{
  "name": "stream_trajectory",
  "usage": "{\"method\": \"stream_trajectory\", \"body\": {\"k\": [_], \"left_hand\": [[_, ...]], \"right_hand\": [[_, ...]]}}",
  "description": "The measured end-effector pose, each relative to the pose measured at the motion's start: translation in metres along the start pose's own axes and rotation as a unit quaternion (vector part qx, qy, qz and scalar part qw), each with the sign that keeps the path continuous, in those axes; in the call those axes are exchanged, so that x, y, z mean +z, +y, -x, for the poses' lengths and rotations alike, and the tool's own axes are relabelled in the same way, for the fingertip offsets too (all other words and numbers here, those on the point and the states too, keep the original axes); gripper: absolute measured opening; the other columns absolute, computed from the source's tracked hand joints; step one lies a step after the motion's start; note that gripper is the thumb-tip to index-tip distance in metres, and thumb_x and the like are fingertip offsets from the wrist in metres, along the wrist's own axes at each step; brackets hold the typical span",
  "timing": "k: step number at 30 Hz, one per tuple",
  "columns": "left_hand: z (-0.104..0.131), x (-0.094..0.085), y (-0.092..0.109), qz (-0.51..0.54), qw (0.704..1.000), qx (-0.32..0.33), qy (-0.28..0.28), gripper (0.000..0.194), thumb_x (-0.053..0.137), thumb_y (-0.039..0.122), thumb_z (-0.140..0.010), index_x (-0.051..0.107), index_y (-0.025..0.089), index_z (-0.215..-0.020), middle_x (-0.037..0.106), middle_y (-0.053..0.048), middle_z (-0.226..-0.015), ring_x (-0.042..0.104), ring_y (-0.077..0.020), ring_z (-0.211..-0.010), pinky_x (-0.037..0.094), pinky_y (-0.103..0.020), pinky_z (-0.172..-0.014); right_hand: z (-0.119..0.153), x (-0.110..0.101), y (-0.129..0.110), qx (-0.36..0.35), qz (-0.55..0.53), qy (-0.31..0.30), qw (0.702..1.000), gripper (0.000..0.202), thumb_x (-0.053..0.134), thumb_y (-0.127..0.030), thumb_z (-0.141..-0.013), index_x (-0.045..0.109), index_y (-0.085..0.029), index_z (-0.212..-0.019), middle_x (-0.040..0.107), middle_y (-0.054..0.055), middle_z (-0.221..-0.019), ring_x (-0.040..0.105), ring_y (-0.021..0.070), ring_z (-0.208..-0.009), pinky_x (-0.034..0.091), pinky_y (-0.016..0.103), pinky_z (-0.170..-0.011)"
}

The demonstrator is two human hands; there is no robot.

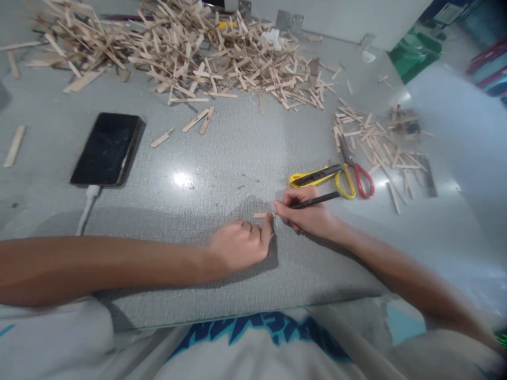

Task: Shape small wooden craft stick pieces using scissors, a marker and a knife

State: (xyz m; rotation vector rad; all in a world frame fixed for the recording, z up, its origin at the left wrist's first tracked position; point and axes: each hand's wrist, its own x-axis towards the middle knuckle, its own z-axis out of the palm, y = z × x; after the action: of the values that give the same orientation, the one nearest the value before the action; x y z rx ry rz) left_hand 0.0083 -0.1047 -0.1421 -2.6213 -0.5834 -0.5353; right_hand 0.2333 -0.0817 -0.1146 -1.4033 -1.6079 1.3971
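A short piece of wooden stick (pixel 260 215) lies flat on the grey table near its front. My left hand (pixel 242 244) presses it down with the extended index fingertip, the other fingers curled in. Gripped in my right hand (pixel 308 212) is a slim black pencil (pixel 320 200), its back end slanting up to the right. The point of the pencil is hidden by my fingers, close to the stick's right end. Just beyond my right hand lie a yellow and black utility knife (pixel 315 176) and scissors (pixel 354 174) with one yellow and one red handle loop.
A large heap of wooden sticks (pixel 186 47) spreads along the back. A smaller pile of cut pieces (pixel 376 138) lies at the right. On the left rests a black phone (pixel 108 149) with a white cable (pixel 87 207). Several loose sticks (pixel 195 120) lie before the heap.
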Motion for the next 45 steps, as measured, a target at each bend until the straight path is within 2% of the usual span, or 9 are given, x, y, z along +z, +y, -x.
{"method": "stream_trajectory", "body": {"k": [10, 14, 20, 25, 34, 45], "left_hand": [[0.0006, -0.0009, 0.0, -0.005, 1.0, -0.004, 0.004, 0.032, 0.049, 0.004, -0.105, 0.075, -0.006, -0.119, 0.063, -0.003, -0.055, 0.061, -0.0181, -0.046, 0.046, -0.027, -0.046], [-0.0007, -0.0036, 0.0006, -0.011, 1.0, -0.005, 0.007, 0.031, 0.05, 0.007, -0.107, 0.076, -0.006, -0.118, 0.063, -0.002, -0.054, 0.061, -0.0179, -0.046, 0.045, -0.027, -0.045], [-0.0036, -0.0074, 0.0002, -0.024, 0.999, -0.005, 0.021, 0.036, 0.05, 0.014, -0.112, 0.078, -0.009, -0.111, 0.066, -0.007, -0.055, 0.063, -0.018, -0.046, 0.048, -0.028, -0.046], [-0.001, -0.0021, 0.0008, -0.019, 0.999, 0.007, 0.025, 0.034, 0.051, 0.012, -0.111, 0.078, -0.008, -0.111, 0.066, -0.006, -0.054, 0.061, -0.0176, -0.044, 0.046, -0.027, -0.044], [-0.0005, -0.0009, 0.0023, -0.021, 1.0, 0.0, 0.02, 0.03, 0.053, 0.01, -0.108, 0.077, -0.007, -0.112, 0.066, -0.006, -0.055, 0.062, -0.0183, -0.047, 0.046, -0.028, -0.046], [0.0009, 0.0, 0.0032, -0.025, 1.0, 0.001, 0.016, 0.029, 0.052, 0.006, -0.105, 0.077, -0.006, -0.115, 0.066, -0.005, -0.057, 0.062, -0.0175, -0.048, 0.047, -0.027, -0.046]], "right_hand": [[0.0012, 0.0, -0.0031, -0.008, 0.021, 0.007, 1.0, 0.046, 0.072, -0.037, -0.097, 0.045, -0.025, -0.062, 0.051, -0.007, -0.045, 0.046, 0.0076, -0.033, 0.034, 0.019, -0.033], [0.0017, 0.0004, -0.0053, -0.001, 0.04, 0.015, 0.999, 0.045, 0.07, -0.036, -0.097, 0.044, -0.025, -0.061, 0.05, -0.007, -0.044, 0.046, 0.0082, -0.032, 0.035, 0.021, -0.033], [0.0016, 0.0003, -0.005, 0.0, 0.056, 0.024, 0.998, 0.044, 0.068, -0.032, -0.097, 0.043, -0.026, -0.061, 0.051, -0.006, -0.044, 0.047, 0.0092, -0.031, 0.036, 0.022, -0.033], [0.0011, 0.0034, -0.0053, 0.007, 0.023, 0.021, 0.999, 0.045, 0.07, -0.036, -0.099, 0.045, -0.025, -0.063, 0.055, -0.006, -0.046, 0.052, 0.0093, -0.033, 0.038, 0.02, -0.033], [-0.0029, 0.006, -0.0044, 0.019, -0.017, 0.011, 1.0, 0.047, 0.077, -0.04, -0.097, 0.048, -0.024, -0.063, 0.056, -0.007, -0.046, 0.048, 0.0071, -0.032, 0.034, 0.017, -0.03], [-0.001, 0.0049, -0.0045, 0.013, -0.007, 0.007, 1.0, 0.051, 0.077, -0.046, -0.097, 0.046, -0.024, -0.064, 0.056, -0.006, -0.048, 0.047, 0.0072, -0.035, 0.035, 0.018, -0.033]]}}
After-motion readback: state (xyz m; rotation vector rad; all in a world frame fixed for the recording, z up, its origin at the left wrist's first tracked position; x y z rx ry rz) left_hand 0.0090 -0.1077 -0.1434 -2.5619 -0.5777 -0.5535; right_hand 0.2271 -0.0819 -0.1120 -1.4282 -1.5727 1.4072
